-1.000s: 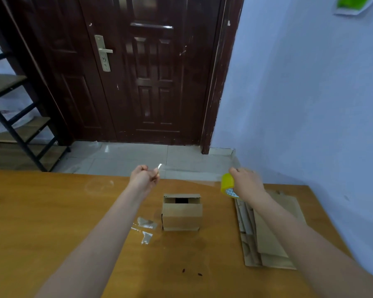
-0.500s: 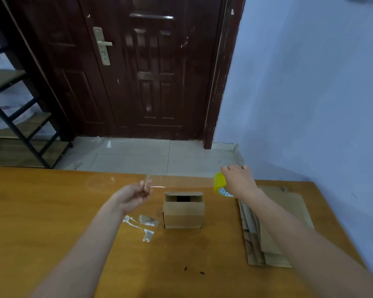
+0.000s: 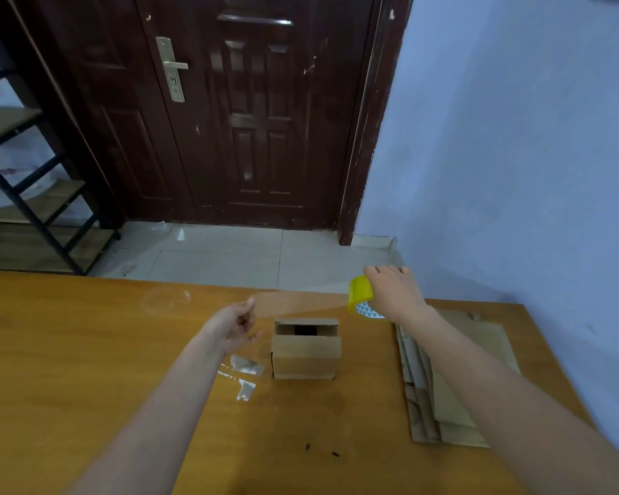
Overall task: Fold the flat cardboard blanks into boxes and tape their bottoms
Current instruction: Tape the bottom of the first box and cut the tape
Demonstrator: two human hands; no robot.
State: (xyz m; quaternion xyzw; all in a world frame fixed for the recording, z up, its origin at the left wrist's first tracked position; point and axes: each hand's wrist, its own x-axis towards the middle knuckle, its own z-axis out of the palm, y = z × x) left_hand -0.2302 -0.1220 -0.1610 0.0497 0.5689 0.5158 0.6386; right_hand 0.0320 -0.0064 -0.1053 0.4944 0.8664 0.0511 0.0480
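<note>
Table (image 3: pixel 86 351) of orange wood is set before a dark door (image 3: pixel 251 112) and blue wall (image 3: pixel 515 137). Folded box (image 3: pixel 306 350) stands centrally; flat blanks (image 3: pixel 454 380) are stacked right. Tape strip (image 3: pixel 301 301) is stretched left-right above the box, pinched by left hand (image 3: pixel 233 325); yellow tape roll (image 3: pixel 363 298) is gripped by right hand (image 3: pixel 395 294).

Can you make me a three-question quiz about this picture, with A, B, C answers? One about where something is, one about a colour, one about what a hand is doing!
1. Where is the stack of flat blanks?
A. right of the box
B. inside the box
C. on the floor

2. What colour is the tape roll?
A. red
B. yellow
C. black

3. What is the left hand doing?
A. lying flat
B. holding the box
C. pinching the tape strip

Answers: 1 A, it lies on the table beside the box. 2 B, its rim is yellow. 3 C, clear tape stretches to the roll in the right hand.
</note>
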